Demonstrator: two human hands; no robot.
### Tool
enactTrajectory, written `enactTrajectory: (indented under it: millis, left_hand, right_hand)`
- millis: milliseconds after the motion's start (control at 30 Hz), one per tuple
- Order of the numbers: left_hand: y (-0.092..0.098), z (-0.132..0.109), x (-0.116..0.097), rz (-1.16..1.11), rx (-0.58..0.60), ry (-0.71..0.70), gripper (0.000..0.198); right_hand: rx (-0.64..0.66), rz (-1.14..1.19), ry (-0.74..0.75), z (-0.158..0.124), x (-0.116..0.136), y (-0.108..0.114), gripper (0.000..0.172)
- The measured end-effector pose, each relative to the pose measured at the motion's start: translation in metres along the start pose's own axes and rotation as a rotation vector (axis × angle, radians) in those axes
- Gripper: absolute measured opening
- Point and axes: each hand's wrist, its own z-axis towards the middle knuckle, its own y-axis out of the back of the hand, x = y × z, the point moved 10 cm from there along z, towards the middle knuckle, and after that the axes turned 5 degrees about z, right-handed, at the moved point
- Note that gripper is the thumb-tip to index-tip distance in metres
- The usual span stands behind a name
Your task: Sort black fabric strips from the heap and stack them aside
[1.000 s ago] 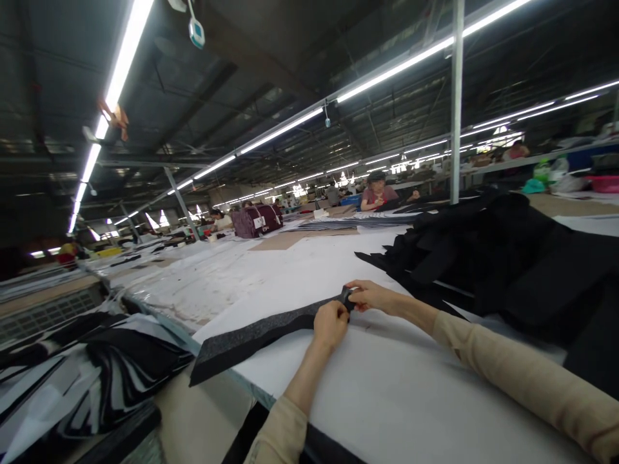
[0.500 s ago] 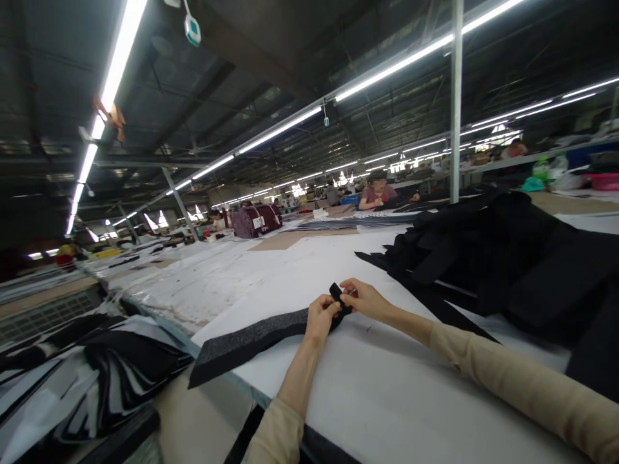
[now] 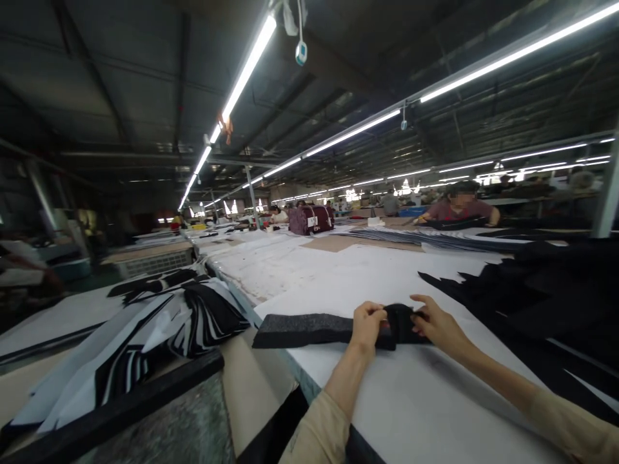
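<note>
A long strip of dark fabric (image 3: 304, 330) lies across the white table, its grey speckled face up and its left end hanging past the table edge. My left hand (image 3: 367, 325) pinches the strip near its right part, thumb against fingers. At the strip's right end my right hand (image 3: 435, 325) grips the black fabric between thumb and fingers, with the index finger raised. Between the two hands the fabric stands up in a folded arch. The fingertips are partly hidden by the cloth.
A large heap of black fabric pieces (image 3: 556, 316) lies on the right. Black and white cut pieces (image 3: 207, 316) are stacked at the left beside the table edge. Maroon bundles (image 3: 312, 220) and brown sheets (image 3: 338, 243) lie farther back. Another person (image 3: 457, 206) works across the table.
The view has turned left. My hands have moved apart, and the small fold between them has become a wider arch of black fabric.
</note>
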Motion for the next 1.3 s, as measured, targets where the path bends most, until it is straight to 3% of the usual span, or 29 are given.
enactTrajectory:
  millis: [100,200,300,400,533,633,800,967,1133,1300]
  left_hand:
    - [0.046,0.003,-0.030,-0.109,-0.104,-0.057,0.015]
    - [0.097,-0.001,-0.061,-0.126,-0.191,-0.130,0.019]
    - [0.115,-0.008,-0.074,-0.070,-0.190,-0.165,0.017]
    - [0.098,-0.016,-0.068,0.013,-0.133,-0.178,0.014]
    - [0.053,-0.027,-0.058,0.145,-0.038,-0.218,0.011]
    - [0.024,-0.038,-0.057,0.214,0.029,-0.268,0.014]
    - [-0.004,-0.053,-0.057,0.407,0.112,-0.340,0.014]
    - [-0.011,-0.052,-0.052,0.412,0.124,-0.281,0.024]
    - [-0.006,-0.046,-0.047,0.468,0.123,-0.228,0.032]
    - [0.026,-0.037,-0.054,0.450,0.078,-0.197,0.021]
  right_hand:
    - [-0.026,-0.204,0.133,0.000,0.003,0.008,0.041]
    - [-0.038,-0.212,0.135,0.004,0.000,0.006,0.033]
    - [-0.040,-0.129,0.133,0.001,0.016,-0.003,0.035]
    - [-0.011,-0.076,0.235,-0.016,0.060,-0.016,0.041]
    - [0.012,-0.067,0.399,-0.041,0.113,-0.025,0.057]
    - [-0.014,-0.081,0.397,-0.046,0.120,-0.023,0.067]
    - [-0.071,-0.021,0.393,-0.048,0.113,-0.013,0.047]
    - [-0.103,-0.016,0.416,-0.046,0.107,-0.009,0.037]
    - [-0.078,-0.056,0.406,-0.046,0.104,-0.009,0.032]
    - [-0.060,-0.080,0.394,-0.041,0.104,-0.009,0.023]
